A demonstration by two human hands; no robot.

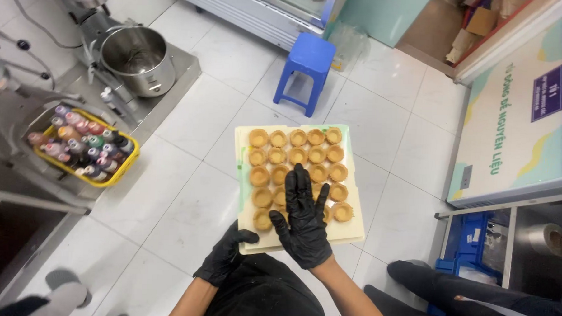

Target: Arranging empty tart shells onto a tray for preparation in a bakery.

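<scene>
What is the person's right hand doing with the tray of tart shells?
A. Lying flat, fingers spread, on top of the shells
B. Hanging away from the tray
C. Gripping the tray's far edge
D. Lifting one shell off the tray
A: the black-gloved right hand lies open with fingers spread across the tart shells, while the left hand holds the near corner of the cream tray.
</scene>
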